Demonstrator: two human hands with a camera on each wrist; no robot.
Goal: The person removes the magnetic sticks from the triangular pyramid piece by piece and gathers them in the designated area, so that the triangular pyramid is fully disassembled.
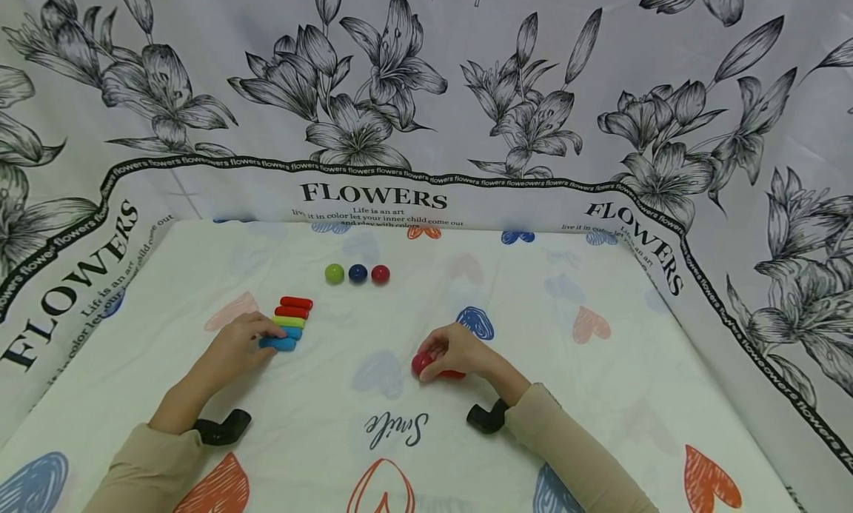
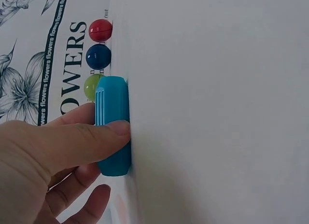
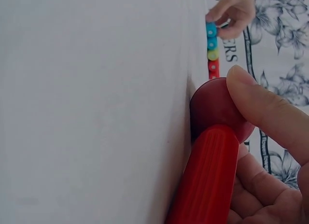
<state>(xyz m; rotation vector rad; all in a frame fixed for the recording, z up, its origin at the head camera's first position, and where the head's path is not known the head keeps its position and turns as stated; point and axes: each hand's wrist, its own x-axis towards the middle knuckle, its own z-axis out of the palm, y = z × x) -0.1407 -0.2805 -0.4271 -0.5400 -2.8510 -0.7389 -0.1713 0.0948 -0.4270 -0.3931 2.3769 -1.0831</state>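
My left hand (image 1: 235,344) pinches the nearest blue rod (image 2: 116,101) between thumb and fingers, down on the cloth. That rod lies at the near end of a row with another blue rod (image 1: 293,333), a yellow-green rod (image 1: 289,322) and two red rods (image 1: 297,303). Farther right, my right hand (image 1: 461,348) holds a glossy red ball (image 3: 212,105) low at the cloth, thumb on one side. A ridged red rod (image 3: 207,180) lies against that ball, partly hidden under the hand in the head view.
Behind the rods, a green ball (image 1: 335,274), a dark blue ball (image 1: 358,274) and another red ball (image 1: 380,274) stand in a line. Heart-printed white cloth (image 1: 520,439) covers the table. A flower-printed curtain (image 1: 460,143) rises at the back and sides. Black wrist pieces (image 1: 225,428) sit below both hands.
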